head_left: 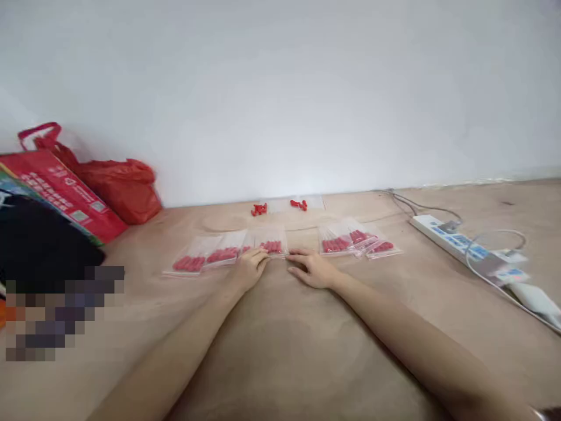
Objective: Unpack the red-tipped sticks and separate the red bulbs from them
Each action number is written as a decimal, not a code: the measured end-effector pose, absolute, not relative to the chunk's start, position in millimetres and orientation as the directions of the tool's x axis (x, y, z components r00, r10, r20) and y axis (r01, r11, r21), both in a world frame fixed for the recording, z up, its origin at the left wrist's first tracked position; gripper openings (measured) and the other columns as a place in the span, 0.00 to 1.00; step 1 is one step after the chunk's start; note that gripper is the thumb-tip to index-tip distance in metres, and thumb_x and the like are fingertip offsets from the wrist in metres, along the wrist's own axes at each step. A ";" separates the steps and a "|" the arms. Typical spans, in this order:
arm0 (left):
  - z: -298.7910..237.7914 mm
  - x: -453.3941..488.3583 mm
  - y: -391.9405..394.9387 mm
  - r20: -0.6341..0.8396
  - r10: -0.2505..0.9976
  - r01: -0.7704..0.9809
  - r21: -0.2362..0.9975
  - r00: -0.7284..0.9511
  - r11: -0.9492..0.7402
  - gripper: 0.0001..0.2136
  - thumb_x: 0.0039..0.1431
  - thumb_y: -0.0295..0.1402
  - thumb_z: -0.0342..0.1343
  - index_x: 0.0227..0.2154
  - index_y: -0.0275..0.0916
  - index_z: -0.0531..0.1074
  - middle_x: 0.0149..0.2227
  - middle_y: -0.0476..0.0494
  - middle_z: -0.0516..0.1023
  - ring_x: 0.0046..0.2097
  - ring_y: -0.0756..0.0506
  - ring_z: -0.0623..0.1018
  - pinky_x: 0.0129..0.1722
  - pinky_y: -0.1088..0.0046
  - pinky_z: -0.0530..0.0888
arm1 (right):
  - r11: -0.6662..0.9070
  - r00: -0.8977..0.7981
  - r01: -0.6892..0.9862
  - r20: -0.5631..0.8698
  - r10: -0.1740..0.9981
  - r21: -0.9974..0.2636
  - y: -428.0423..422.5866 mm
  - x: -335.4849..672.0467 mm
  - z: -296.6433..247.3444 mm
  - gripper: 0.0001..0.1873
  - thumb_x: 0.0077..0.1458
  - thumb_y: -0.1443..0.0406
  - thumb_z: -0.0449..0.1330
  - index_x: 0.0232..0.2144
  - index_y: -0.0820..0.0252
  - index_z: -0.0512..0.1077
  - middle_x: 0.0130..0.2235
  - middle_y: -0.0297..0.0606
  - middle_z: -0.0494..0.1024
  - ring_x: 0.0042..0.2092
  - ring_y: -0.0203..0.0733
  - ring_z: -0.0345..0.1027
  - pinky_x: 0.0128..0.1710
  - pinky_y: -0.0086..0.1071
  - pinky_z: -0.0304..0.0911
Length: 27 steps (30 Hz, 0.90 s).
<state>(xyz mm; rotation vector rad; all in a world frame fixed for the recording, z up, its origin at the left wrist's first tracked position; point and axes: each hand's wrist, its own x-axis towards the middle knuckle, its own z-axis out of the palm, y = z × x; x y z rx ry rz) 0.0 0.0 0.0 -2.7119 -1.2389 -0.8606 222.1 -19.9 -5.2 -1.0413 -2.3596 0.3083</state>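
Small clear plastic bags holding red pieces lie in a row on the wooden table (280,351). My left hand (250,267) rests with its fingers bent against the near edge of the middle bag (272,242); whether it grips the bag is unclear. My right hand (312,269) lies flat on the table just right of that bag, fingers stretched towards it. More bags lie to the left (205,256) and in a pile to the right (357,241). Loose red pieces (259,209) and others (298,204) sit near the wall.
A red plastic bag (123,187) and a red printed carrier bag (56,190) stand at the back left, with a dark item (39,245) in front. A white power strip (464,248) with cables lies at the right.
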 end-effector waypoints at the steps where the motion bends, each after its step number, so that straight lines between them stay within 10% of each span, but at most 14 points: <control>1: 0.4 0.8 -0.1 0.494 0.693 0.715 0.186 0.525 -0.674 0.06 0.57 0.28 0.47 0.30 0.37 0.69 0.37 0.44 0.75 0.41 0.45 0.73 0.44 0.66 0.69 | 0.680 -0.560 0.610 0.384 0.734 -0.407 -20.2 221.9 -5.1 0.21 0.54 0.59 0.51 0.46 0.66 0.68 0.49 0.48 0.68 0.51 0.45 0.61 0.52 0.37 0.56; 27: 2.8 23.4 -7.0 0.549 0.635 0.555 0.333 0.543 -0.762 0.08 0.58 0.29 0.47 0.30 0.38 0.71 0.36 0.45 0.76 0.40 0.48 0.75 0.42 0.70 0.71 | 0.693 -0.365 0.479 0.596 0.715 -0.539 -18.1 221.9 -4.4 0.08 0.53 0.69 0.52 0.29 0.60 0.71 0.31 0.38 0.72 0.34 0.36 0.66 0.36 0.29 0.62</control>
